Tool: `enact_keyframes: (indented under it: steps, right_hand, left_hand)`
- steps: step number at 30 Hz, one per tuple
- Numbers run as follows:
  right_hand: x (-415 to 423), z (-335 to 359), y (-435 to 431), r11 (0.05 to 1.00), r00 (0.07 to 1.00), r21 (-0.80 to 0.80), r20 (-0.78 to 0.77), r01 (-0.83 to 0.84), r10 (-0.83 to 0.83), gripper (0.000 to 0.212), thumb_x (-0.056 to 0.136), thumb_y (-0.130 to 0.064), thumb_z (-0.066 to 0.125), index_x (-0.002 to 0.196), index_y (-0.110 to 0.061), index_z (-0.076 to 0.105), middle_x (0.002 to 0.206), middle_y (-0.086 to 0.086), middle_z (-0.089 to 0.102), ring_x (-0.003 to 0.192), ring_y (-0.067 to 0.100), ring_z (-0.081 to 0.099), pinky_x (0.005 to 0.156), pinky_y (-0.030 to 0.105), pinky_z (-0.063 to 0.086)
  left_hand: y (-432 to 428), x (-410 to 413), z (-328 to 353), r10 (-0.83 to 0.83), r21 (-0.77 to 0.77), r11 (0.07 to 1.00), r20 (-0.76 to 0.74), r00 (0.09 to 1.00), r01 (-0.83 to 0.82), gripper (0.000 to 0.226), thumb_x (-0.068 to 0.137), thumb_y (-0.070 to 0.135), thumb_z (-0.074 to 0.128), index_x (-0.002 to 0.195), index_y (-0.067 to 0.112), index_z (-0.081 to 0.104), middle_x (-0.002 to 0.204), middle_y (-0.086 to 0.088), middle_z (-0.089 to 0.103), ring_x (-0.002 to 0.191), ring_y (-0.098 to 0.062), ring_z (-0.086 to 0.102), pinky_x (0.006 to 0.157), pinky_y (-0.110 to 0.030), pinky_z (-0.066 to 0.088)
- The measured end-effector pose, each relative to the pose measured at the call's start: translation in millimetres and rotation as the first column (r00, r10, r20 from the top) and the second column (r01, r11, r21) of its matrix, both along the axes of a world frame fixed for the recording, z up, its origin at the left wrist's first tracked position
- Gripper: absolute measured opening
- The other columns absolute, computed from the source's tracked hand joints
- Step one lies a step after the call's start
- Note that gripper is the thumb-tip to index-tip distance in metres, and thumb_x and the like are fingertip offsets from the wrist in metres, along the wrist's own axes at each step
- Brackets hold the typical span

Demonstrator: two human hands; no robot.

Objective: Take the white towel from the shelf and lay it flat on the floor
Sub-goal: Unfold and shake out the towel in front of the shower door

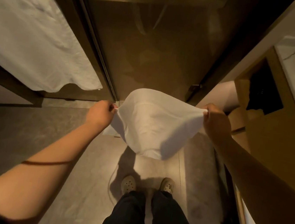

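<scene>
grey tiled floor (pixel 84 178) below; both hands pinch white towel (pixel 156 124) corners, spread midair.

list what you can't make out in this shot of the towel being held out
Head view only:
- Floor under the towel: hidden by the cloth.
- Fingertips of the left hand and right hand: curled into the towel's corners.
- Shelf it came from: cannot tell which it is.
- Second towel at upper left: top cut off by the frame edge.
- Dark opening in the cabinet at right: too dim to see inside.
</scene>
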State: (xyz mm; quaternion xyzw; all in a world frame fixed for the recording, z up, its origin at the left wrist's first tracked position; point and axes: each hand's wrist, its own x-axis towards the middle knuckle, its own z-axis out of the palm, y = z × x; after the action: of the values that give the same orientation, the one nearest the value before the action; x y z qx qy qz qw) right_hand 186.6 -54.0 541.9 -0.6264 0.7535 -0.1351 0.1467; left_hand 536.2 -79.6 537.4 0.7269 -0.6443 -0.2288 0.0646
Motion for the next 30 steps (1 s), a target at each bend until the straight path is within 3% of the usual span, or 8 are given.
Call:
enact_keyframes:
  steps: [4,9,12,14,20,26,28,30]
  right_hand:
    - [1,3,-1,1.0,1.0,0.01,-0.013,0.01,-0.01,0.015,0.096,-0.014,0.04,0.102,-0.011,0.053,0.093,0.013,0.061,0.082,0.032,0.058,0.065,0.035,0.038]
    - [-4,12,-5,0.996,1.0,0.087,0.027,-0.014,0.012,0.02,0.097,-0.016,0.039,0.108,-0.009,0.054,0.097,0.015,0.061,0.087,0.035,0.059,0.073,0.045,0.048]
    - [-12,12,-11,0.953,0.994,0.295,-0.055,-0.071,0.091,0.021,0.095,-0.018,0.052,0.113,-0.007,0.055,0.105,0.014,0.062,0.093,0.029,0.06,0.084,0.038,0.048]
    - [-19,9,-7,0.934,0.993,0.348,-0.055,-0.079,0.104,0.027,0.093,-0.023,0.057,0.115,-0.009,0.054,0.108,0.012,0.061,0.095,0.027,0.059,0.086,0.035,0.046]
    - [-45,-9,18,0.964,0.99,0.224,0.038,-0.141,0.136,0.019,0.093,-0.027,0.055,0.109,-0.015,0.056,0.103,0.011,0.063,0.085,0.024,0.057,0.083,0.039,0.049]
    - [-61,-18,26,0.926,0.971,0.307,-0.026,-0.218,0.237,0.024,0.092,-0.018,0.058,0.114,-0.011,0.054,0.109,0.015,0.06,0.094,0.027,0.059,0.088,0.04,0.051]
    - [-61,-21,28,0.934,0.977,0.29,0.026,-0.208,0.21,0.021,0.093,-0.02,0.056,0.111,-0.009,0.055,0.104,0.015,0.061,0.088,0.026,0.058,0.08,0.034,0.048]
    - [-61,-27,32,0.974,0.984,0.167,0.117,-0.153,0.134,0.018,0.095,-0.017,0.049,0.107,-0.007,0.057,0.098,0.016,0.062,0.085,0.031,0.058,0.073,0.033,0.042]
  left_hand:
    - [-2,1,3,-0.013,-0.013,1.0,-0.001,1.0,0.013,0.013,0.088,0.017,0.055,0.077,0.012,0.058,0.081,-0.013,0.063,0.07,-0.026,0.053,0.059,-0.033,0.037]
    - [12,-10,5,0.015,-0.026,1.0,-0.003,1.0,-0.015,0.011,0.088,0.018,0.056,0.083,0.01,0.063,0.086,-0.012,0.068,0.077,-0.03,0.06,0.062,-0.034,0.045]
    - [34,-23,-1,0.099,-0.005,0.995,-0.022,0.995,-0.099,0.013,0.089,0.019,0.055,0.089,0.012,0.066,0.089,-0.01,0.069,0.079,-0.027,0.061,0.064,-0.033,0.047]
    - [54,-35,-6,0.146,-0.016,0.989,-0.015,0.989,-0.146,0.009,0.089,0.019,0.055,0.088,0.015,0.064,0.088,-0.008,0.068,0.074,-0.022,0.058,0.061,-0.032,0.045]
    - [88,-58,-14,0.297,-0.079,0.951,-0.024,0.954,-0.298,0.009,0.09,0.02,0.056,0.091,0.018,0.065,0.087,-0.004,0.068,0.072,-0.016,0.055,0.06,-0.03,0.042]
    - [103,-62,-21,0.31,-0.105,0.946,0.004,0.951,-0.308,0.011,0.09,0.017,0.054,0.094,0.016,0.065,0.089,-0.005,0.068,0.078,-0.021,0.061,0.063,-0.031,0.047]
    - [103,-57,-26,0.29,-0.12,0.951,0.011,0.957,-0.286,0.013,0.09,0.016,0.054,0.095,0.014,0.066,0.091,-0.007,0.07,0.082,-0.023,0.062,0.065,-0.032,0.047]
    - [100,-52,-33,0.275,-0.109,0.956,0.015,0.961,-0.272,0.013,0.089,0.016,0.055,0.094,0.013,0.067,0.092,-0.008,0.07,0.085,-0.025,0.062,0.067,-0.033,0.047]
